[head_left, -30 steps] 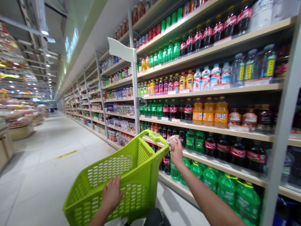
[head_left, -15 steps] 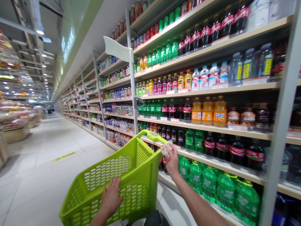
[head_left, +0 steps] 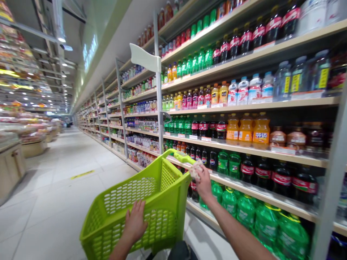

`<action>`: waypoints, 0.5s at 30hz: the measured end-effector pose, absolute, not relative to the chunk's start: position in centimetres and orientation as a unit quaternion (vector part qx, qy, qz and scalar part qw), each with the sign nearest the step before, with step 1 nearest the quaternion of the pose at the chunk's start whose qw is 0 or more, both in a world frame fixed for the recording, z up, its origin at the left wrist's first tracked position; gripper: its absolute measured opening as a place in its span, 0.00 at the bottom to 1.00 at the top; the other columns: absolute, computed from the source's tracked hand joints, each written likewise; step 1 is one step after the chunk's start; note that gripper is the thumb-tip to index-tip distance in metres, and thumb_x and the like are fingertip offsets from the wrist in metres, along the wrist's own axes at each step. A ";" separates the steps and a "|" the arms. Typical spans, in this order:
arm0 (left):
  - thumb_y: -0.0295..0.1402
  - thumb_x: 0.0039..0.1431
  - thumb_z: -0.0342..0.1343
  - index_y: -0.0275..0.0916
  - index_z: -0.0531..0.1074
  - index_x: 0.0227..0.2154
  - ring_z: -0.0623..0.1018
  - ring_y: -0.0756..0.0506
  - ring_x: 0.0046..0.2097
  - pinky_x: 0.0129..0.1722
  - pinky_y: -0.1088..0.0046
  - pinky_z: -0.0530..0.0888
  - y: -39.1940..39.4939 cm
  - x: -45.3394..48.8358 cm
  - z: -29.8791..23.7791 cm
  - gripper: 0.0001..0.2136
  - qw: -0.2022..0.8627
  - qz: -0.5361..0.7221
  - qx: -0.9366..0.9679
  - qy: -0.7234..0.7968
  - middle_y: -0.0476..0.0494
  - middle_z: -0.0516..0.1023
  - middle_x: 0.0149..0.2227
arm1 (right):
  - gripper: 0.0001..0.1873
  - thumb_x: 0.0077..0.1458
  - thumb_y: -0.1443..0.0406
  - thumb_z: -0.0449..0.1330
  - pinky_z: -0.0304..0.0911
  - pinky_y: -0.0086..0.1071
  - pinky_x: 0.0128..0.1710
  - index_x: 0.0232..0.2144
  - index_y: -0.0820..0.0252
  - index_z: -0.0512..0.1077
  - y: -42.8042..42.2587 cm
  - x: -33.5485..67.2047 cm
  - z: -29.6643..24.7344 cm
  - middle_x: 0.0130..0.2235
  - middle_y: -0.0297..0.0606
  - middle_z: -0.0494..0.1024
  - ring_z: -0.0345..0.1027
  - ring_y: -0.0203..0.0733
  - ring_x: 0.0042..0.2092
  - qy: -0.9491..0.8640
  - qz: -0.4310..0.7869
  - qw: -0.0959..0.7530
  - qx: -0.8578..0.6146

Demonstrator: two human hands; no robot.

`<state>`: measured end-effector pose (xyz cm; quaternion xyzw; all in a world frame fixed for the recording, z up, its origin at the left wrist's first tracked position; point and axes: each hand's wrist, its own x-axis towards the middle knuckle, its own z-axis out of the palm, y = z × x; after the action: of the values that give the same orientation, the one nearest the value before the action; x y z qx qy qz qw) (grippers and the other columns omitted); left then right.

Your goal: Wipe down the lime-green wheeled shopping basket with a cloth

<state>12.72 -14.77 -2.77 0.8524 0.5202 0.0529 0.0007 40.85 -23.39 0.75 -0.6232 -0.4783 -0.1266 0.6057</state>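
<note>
Basket (head_left: 141, 202) barely shifted vs 0.5 s ago, view panned a bit. L hand (head_left: 135, 224) lies flat on near wall, nothing clenched; R hand (head_left: 202, 180) clutches crumpled cloth (head_left: 195, 169) by handle (head_left: 182, 157). Keep basket level w/ both hands, clear of shelf (head_left: 257, 153)

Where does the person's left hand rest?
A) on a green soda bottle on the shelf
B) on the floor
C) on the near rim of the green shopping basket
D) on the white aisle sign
C: the left hand lies flat on the near rim of the green shopping basket, while the right hand holds a crumpled cloth near the basket's handle.
</note>
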 end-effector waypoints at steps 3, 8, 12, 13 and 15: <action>0.26 0.44 0.46 0.31 0.48 0.58 0.45 0.41 0.63 0.58 0.55 0.46 -15.2 13.0 -2.7 0.34 -0.003 0.056 0.852 0.521 0.38 0.46 0.62 | 0.15 0.47 0.71 0.53 0.52 0.45 0.52 0.38 0.60 0.72 -20.7 39.4 2.0 0.49 0.46 0.66 0.55 0.48 0.52 -0.573 -0.231 0.452 -0.644; 0.26 0.44 0.46 0.32 0.46 0.59 0.44 0.42 0.63 0.59 0.57 0.47 -15.4 12.9 -2.9 0.34 -0.018 0.043 0.859 0.509 0.40 0.45 0.63 | 0.07 0.53 0.65 0.56 0.55 0.40 0.49 0.35 0.55 0.72 -17.7 32.1 -2.7 0.43 0.39 0.71 0.58 0.44 0.49 -0.765 -0.280 0.258 -0.519; 0.24 0.44 0.45 0.32 0.46 0.59 0.44 0.43 0.63 0.59 0.58 0.47 -15.4 12.5 -3.2 0.34 -0.018 0.052 0.863 0.502 0.41 0.44 0.63 | 0.07 0.54 0.65 0.54 0.57 0.35 0.44 0.32 0.57 0.73 -20.0 36.3 0.0 0.38 0.38 0.72 0.60 0.40 0.43 -0.777 -0.273 0.210 -0.527; 0.24 0.44 0.45 0.32 0.46 0.59 0.44 0.43 0.63 0.59 0.58 0.47 -15.4 12.4 -3.2 0.34 -0.016 0.056 0.864 0.501 0.41 0.44 0.63 | 0.08 0.54 0.65 0.53 0.57 0.35 0.44 0.32 0.57 0.73 -21.0 38.3 1.4 0.39 0.38 0.72 0.60 0.40 0.43 -0.760 -0.270 0.218 -0.550; 0.23 0.44 0.45 0.32 0.46 0.59 0.43 0.43 0.63 0.59 0.57 0.47 -15.6 12.5 -3.2 0.34 -0.013 0.064 0.866 0.495 0.40 0.44 0.63 | 0.10 0.54 0.67 0.52 0.57 0.36 0.45 0.34 0.57 0.73 -22.6 41.5 3.6 0.43 0.39 0.71 0.60 0.42 0.44 -0.684 -0.274 0.261 -0.624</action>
<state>12.48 -15.61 -3.16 0.8662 0.4954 0.0636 -0.0126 41.49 -22.63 3.62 -0.6237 -0.6838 -0.2743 0.2612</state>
